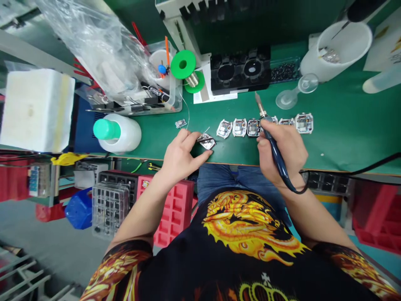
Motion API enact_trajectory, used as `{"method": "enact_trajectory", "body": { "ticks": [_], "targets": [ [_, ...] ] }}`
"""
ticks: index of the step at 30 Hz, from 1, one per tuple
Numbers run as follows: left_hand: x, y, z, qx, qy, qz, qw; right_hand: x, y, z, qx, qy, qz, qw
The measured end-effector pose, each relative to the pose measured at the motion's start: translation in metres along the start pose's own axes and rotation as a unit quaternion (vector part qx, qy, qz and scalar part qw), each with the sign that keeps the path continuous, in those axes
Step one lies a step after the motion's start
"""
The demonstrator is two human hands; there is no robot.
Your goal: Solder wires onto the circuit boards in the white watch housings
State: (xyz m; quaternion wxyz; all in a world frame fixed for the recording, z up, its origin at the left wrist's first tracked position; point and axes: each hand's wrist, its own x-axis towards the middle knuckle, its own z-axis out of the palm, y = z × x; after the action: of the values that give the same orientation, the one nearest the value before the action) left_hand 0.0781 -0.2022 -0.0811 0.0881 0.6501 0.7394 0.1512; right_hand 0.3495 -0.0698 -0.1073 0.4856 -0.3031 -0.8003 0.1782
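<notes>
My left hand (pixel 183 156) has its thumb and fingers around a small silver watch case (pixel 207 142) with its inner parts exposed. A slim dark strip or tool crosses the case at the fingertips, and a thin solder wire (pixel 205 131) sticks out there. In my right hand (pixel 283 150) is a soldering iron (pixel 275 154), held like a pen, its tip pointing away from me above the bench. Under and beside it runs a row of several open watch cases (pixel 239 127), partly covered by the hand. A small metal module (pixel 181 123) lies left of them.
A green solder spool (pixel 183 65) stands behind my left hand, by a clear tool bin (pixel 175 98). A black fixture (pixel 239 73), a tray of small black parts (pixel 284 71) and a white cup (pixel 333 54) line the back. A white bottle (pixel 123 133) stands left; the iron's cable (pixel 369 167) trails right.
</notes>
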Motion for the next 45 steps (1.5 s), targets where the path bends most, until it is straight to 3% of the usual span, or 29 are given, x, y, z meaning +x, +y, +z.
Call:
{"method": "enact_trajectory", "body": {
  "ticks": [9,14,19,25,29,32,35,38,45],
  "targets": [
    [0.056,-0.01,-0.017,-0.112,-0.081,0.045,0.989,-0.003,0.0,0.0,0.004,-0.004,0.015,1.0],
    [0.067,-0.001,-0.027,-0.073,-0.121,0.09,0.986,-0.003,0.0,-0.001,-0.002,-0.006,0.021,1.0],
    [0.078,0.015,-0.023,-0.004,-0.111,0.117,0.987,-0.003,0.0,-0.002,0.006,-0.008,0.026,1.0],
    [0.087,0.026,-0.022,0.05,-0.15,0.135,0.978,-0.003,0.0,-0.002,0.004,-0.016,0.035,0.999],
    [0.084,0.017,-0.027,0.05,-0.147,0.119,0.981,-0.004,-0.001,-0.002,0.003,-0.016,0.033,0.999],
    [0.073,0.014,-0.032,0.043,-0.106,0.121,0.986,-0.002,-0.002,-0.004,0.003,-0.016,0.037,0.999],
    [0.053,0.025,-0.037,-0.032,-0.067,0.143,0.987,0.002,-0.003,-0.005,0.019,-0.002,0.032,0.999],
    [0.032,0.045,-0.037,-0.103,-0.084,0.181,0.975,0.006,-0.008,-0.004,0.048,-0.012,0.018,0.999],
    [0.014,0.058,-0.016,-0.081,-0.048,0.207,0.974,0.009,-0.025,0.003,0.197,-0.061,0.055,0.977]
  ]
}}
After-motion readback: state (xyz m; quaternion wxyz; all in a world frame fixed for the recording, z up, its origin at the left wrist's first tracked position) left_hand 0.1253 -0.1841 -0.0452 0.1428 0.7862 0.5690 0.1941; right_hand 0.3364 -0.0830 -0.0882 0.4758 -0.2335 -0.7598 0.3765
